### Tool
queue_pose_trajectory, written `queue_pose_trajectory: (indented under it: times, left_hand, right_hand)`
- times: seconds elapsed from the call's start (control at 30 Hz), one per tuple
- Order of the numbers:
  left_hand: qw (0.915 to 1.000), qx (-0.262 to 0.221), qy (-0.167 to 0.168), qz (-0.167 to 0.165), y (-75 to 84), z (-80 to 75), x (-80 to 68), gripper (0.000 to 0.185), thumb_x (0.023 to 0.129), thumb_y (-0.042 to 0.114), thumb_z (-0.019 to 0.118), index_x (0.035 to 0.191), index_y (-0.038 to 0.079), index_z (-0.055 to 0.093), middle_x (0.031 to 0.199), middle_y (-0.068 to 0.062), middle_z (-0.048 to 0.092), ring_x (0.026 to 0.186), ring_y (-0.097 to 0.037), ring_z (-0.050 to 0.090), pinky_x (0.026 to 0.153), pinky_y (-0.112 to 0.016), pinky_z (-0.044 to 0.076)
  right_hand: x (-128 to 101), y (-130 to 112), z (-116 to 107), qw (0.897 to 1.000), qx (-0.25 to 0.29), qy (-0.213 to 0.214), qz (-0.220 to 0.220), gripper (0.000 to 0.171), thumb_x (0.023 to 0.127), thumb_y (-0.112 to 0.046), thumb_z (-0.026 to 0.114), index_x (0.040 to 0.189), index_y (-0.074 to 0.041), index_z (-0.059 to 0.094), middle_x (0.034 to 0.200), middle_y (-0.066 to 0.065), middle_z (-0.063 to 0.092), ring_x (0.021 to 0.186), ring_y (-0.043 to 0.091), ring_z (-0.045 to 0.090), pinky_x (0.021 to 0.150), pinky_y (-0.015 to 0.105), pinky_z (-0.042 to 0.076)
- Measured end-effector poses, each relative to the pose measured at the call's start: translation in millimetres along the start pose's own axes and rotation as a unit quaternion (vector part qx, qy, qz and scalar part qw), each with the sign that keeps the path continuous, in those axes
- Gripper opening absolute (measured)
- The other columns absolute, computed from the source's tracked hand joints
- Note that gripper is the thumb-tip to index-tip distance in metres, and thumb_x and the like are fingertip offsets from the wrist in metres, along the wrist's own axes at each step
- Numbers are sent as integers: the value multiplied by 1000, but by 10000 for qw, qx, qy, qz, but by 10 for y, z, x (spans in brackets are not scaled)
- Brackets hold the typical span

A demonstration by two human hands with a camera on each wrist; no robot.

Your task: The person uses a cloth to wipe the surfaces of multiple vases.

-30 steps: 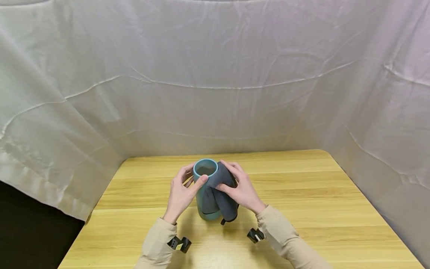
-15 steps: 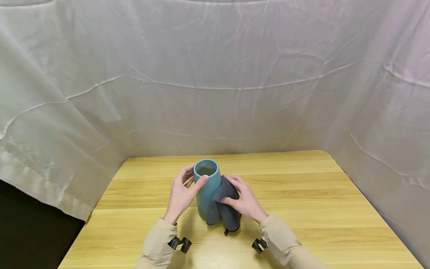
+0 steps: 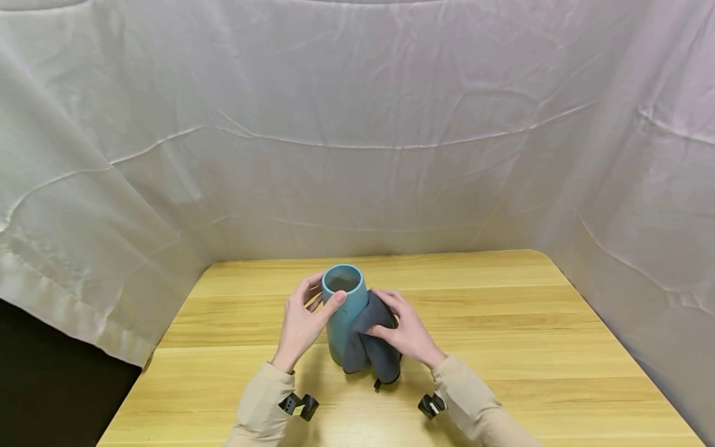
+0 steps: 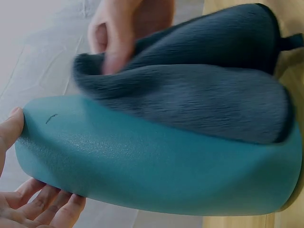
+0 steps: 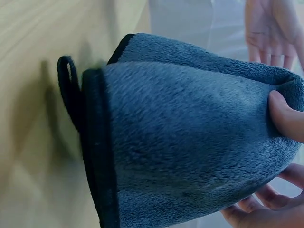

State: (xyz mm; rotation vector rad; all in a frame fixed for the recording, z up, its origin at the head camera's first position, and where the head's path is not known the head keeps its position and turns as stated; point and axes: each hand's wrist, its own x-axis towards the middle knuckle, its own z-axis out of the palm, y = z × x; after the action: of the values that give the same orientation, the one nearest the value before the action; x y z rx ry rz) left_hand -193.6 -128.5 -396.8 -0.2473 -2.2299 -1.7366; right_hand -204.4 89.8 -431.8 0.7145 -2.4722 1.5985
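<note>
Hands at a teal vase (image 3: 342,316) standing upright near the middle of the wooden table (image 3: 503,347). Left hand (image 3: 301,323) curls around the vase's upper part, thumb by the rim. Right hand (image 3: 406,332) pinches a dark grey cloth (image 3: 374,344), pressing it against the vase's right side.
</note>
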Motion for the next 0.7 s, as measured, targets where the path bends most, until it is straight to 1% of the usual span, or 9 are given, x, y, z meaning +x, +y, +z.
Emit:
queue_pose_trajectory:
  times: [0.17, 0.3, 0.37, 0.53, 0.7]
  left_hand:
    - [10000, -24, -8, 32, -3, -4, 6, 50, 87, 21, 80, 133, 14, 61, 131, -10, 66, 128, -32, 61, 108, -47, 51]
    - [10000, -11, -11, 77, -9, -7, 7, 50, 87, 20, 80, 132, 14, 61, 131, -10, 66, 128, -31, 62, 108, -47, 51]
    - [10000, -11, -3, 90, -9, -7, 7, 50, 87, 20, 81, 132, 15, 62, 131, -9, 66, 128, -31, 62, 107, -47, 51]
    - [9999, -2, -4, 107, -11, -7, 5, 51, 86, 21, 81, 133, 15, 61, 132, -9, 66, 128, -32, 62, 107, -47, 52]
    - [9999, 1, -23, 104, -17, -3, 4, 52, 87, 21, 81, 134, 15, 61, 133, -9, 65, 128, -32, 62, 107, -47, 51]
  right_hand:
    - [125, -183, -43, 9995, 94, 192, -249, 67, 86, -10, 78, 147, -8, 51, 135, 15, 57, 122, 33, 59, 111, 56, 46]
    - [206, -306, -79, 9984, 118, 273, -474, 67, 86, -9, 79, 147, -7, 51, 133, 15, 57, 119, 32, 60, 107, 54, 49]
    - [220, -342, -94, 9984, 108, 270, -480, 68, 85, -9, 80, 147, -7, 51, 133, 15, 57, 119, 31, 60, 106, 53, 49]
    - [216, -340, -102, 9986, 76, 248, -462, 69, 84, -7, 80, 147, -7, 51, 134, 15, 57, 120, 31, 60, 108, 53, 49]
    - [171, -284, -97, 9987, 38, 226, -446, 69, 84, -8, 80, 146, -7, 52, 133, 15, 58, 121, 33, 59, 108, 55, 49]
